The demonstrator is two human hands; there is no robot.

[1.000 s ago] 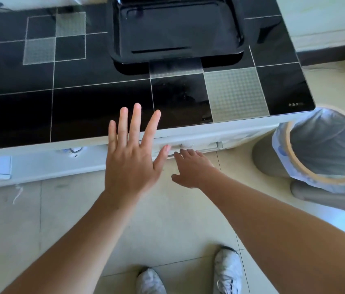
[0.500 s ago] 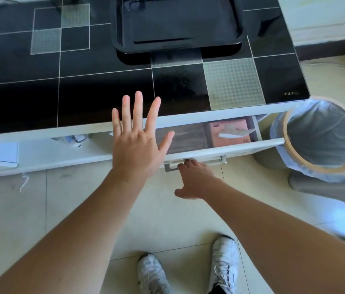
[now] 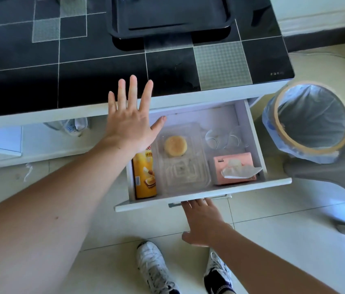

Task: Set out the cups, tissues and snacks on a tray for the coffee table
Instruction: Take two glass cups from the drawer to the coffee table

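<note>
The white drawer (image 3: 201, 199) under the coffee table (image 3: 103, 77) stands pulled out; the right hand (image 3: 202, 221) is at its front, fingers curled up under the metal handle (image 3: 174, 204) and hooked on it; the left hand (image 3: 130, 119) hovers flat above the drawer's back left corner, fingers straight and spread wide, holding nothing. Inside the drawer, a yellow snack canister (image 3: 145, 177) lies along the left wall, its far end hidden under the left hand; just beside it sits a clear plastic box (image 3: 183, 160) with one round pastry (image 3: 175, 146) in its far half; in the far right corner lie clear glass cups (image 3: 223, 137), how many I cannot tell; nearer the front on the right rests a pink tissue pack (image 3: 234, 168) with a tissue sticking out. The black tray (image 3: 170, 16) sits on the dark tiled tabletop, well apart from the drawer; a lined waste bin (image 3: 309, 119) stands on the floor to the right; two white shoes (image 3: 156, 268) show at the bottom.
</note>
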